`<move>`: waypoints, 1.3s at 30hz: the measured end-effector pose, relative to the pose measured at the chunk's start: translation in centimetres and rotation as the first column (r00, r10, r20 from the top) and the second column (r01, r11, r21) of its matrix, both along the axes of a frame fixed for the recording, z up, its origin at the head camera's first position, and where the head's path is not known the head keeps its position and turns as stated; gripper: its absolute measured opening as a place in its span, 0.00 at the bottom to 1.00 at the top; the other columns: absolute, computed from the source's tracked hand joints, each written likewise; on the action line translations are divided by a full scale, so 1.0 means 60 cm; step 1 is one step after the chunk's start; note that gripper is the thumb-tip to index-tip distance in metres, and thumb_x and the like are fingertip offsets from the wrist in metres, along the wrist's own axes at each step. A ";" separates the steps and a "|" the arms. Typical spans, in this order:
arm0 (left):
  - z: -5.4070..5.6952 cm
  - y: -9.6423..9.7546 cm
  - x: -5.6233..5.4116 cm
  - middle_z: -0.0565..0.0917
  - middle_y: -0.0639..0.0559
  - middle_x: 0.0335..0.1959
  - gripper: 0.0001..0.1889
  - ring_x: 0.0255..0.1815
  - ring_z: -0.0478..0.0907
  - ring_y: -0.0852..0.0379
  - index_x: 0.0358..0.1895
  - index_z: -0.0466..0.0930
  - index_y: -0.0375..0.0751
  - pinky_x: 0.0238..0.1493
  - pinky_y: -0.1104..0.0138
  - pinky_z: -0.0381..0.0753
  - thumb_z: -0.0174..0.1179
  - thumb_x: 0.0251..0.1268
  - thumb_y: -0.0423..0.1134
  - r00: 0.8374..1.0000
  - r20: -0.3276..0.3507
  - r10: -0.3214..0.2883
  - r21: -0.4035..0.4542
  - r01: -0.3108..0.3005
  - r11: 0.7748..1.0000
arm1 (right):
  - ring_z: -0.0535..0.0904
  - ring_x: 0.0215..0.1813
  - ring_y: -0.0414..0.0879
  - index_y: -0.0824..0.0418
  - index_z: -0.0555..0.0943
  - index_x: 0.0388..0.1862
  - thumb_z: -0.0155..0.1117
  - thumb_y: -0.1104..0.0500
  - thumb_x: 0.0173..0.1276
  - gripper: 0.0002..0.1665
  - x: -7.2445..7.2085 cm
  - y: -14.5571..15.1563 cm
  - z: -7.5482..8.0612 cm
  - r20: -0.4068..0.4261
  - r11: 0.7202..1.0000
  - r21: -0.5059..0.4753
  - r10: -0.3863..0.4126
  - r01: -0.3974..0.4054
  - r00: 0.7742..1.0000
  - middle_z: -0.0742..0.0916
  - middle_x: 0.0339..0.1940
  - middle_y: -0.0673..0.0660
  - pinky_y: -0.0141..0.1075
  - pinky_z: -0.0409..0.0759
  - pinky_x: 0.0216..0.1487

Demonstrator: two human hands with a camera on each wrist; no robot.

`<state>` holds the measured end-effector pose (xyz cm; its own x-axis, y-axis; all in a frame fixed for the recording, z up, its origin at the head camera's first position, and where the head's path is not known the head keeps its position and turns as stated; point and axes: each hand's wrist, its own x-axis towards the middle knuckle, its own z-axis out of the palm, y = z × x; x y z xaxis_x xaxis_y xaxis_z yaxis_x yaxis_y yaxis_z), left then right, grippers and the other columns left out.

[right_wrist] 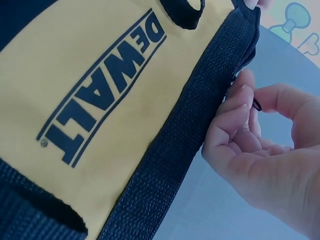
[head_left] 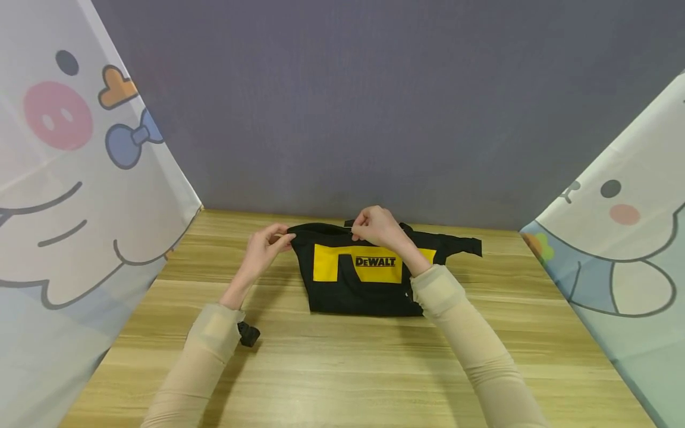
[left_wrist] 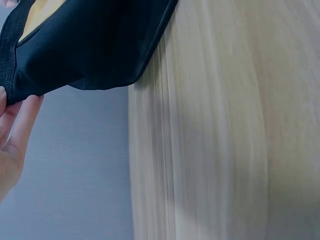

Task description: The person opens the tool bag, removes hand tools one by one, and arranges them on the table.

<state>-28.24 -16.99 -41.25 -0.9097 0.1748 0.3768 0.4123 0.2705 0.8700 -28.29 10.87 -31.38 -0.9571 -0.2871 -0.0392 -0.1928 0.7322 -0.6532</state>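
A black and yellow DeWALT fabric tool bag [head_left: 364, 302] stands on the table with its printed side towards me. My left hand [head_left: 262, 249] pinches its top left corner between thumb and fingers; in the left wrist view the fingertips hold the black cloth edge. At the middle of the top edge my right hand [head_left: 381, 229] pinches a small dark zipper pull [right_wrist: 257, 104], mostly hidden by the fingers. The zipper [right_wrist: 246, 56] shows as a dark gap between the two hands.
The bag lies on a wood-grain table [head_left: 321, 374], close to a grey back wall [head_left: 342, 107]. A black strap [head_left: 462, 245] sticks out at its right. Cartoon-printed sheets [head_left: 48, 238] hang on both sides. A small black device [head_left: 248, 334] is by the left wrist.
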 end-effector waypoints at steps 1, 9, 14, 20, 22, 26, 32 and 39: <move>-0.001 0.000 0.000 0.80 0.32 0.47 0.13 0.39 0.88 0.44 0.51 0.81 0.27 0.43 0.60 0.87 0.60 0.70 0.33 1.000 -0.001 -0.003 0.004 0.003 1.000 | 0.82 0.32 0.52 0.61 0.85 0.37 0.58 0.60 0.69 0.09 0.000 -0.001 0.000 0.002 1.000 0.000 -0.001 0.001 1.000 0.91 0.33 0.57 0.32 0.66 0.25; 0.011 0.007 0.003 0.78 0.28 0.52 0.15 0.47 0.85 0.33 0.55 0.78 0.25 0.49 0.57 0.86 0.57 0.72 0.32 0.998 0.067 -0.009 -0.021 0.010 1.000 | 0.82 0.31 0.52 0.61 0.84 0.37 0.59 0.59 0.69 0.09 0.001 -0.005 0.001 -0.002 1.000 0.019 0.013 -0.013 1.000 0.91 0.34 0.58 0.31 0.67 0.25; 0.003 0.004 -0.003 0.78 0.29 0.52 0.14 0.47 0.85 0.33 0.54 0.79 0.25 0.48 0.57 0.86 0.58 0.71 0.32 0.998 0.065 -0.012 -0.015 0.013 1.000 | 0.80 0.29 0.50 0.61 0.85 0.37 0.59 0.59 0.68 0.09 0.002 0.010 0.008 -0.003 1.000 0.031 0.006 -0.006 1.000 0.90 0.32 0.57 0.32 0.66 0.25; 0.003 0.005 -0.006 0.79 0.30 0.52 0.14 0.46 0.85 0.34 0.54 0.79 0.26 0.46 0.60 0.87 0.58 0.71 0.33 0.998 0.052 -0.016 -0.022 0.017 1.000 | 0.82 0.33 0.48 0.62 0.86 0.39 0.59 0.58 0.69 0.11 0.002 0.027 0.015 0.002 0.999 0.048 -0.002 0.002 1.000 0.90 0.33 0.57 0.32 0.71 0.29; 0.003 0.006 -0.006 0.79 0.30 0.51 0.14 0.46 0.85 0.34 0.54 0.80 0.26 0.45 0.61 0.87 0.58 0.71 0.33 0.999 0.040 -0.019 -0.026 0.020 0.999 | 0.82 0.32 0.47 0.62 0.86 0.39 0.59 0.59 0.69 0.11 0.002 0.032 0.015 0.003 0.999 0.051 -0.008 0.008 1.000 0.90 0.33 0.57 0.32 0.72 0.31; 0.001 0.008 -0.008 0.79 0.29 0.50 0.14 0.45 0.85 0.34 0.53 0.80 0.26 0.45 0.61 0.87 0.58 0.71 0.33 0.999 0.029 -0.026 -0.025 0.027 0.999 | 0.80 0.30 0.47 0.62 0.86 0.38 0.58 0.60 0.69 0.11 0.006 0.045 0.015 0.005 0.998 0.056 -0.028 0.028 1.000 0.90 0.33 0.58 0.33 0.70 0.29; 0.003 0.008 -0.007 0.79 0.29 0.52 0.15 0.47 0.85 0.33 0.54 0.79 0.26 0.47 0.59 0.86 0.58 0.71 0.34 0.998 0.053 -0.037 -0.024 0.039 0.999 | 0.80 0.31 0.46 0.62 0.86 0.38 0.58 0.59 0.69 0.11 0.011 0.055 0.013 0.013 0.997 0.064 -0.053 0.052 0.999 0.90 0.34 0.57 0.33 0.72 0.31; 0.002 -0.004 -0.004 0.79 0.31 0.50 0.15 0.48 0.85 0.33 0.54 0.79 0.26 0.48 0.61 0.86 0.58 0.71 0.34 0.997 0.063 -0.039 -0.013 0.039 0.999 | 0.79 0.29 0.47 0.62 0.86 0.38 0.58 0.60 0.69 0.10 0.013 0.068 0.015 0.003 0.995 0.063 -0.072 0.072 0.997 0.90 0.33 0.58 0.34 0.67 0.27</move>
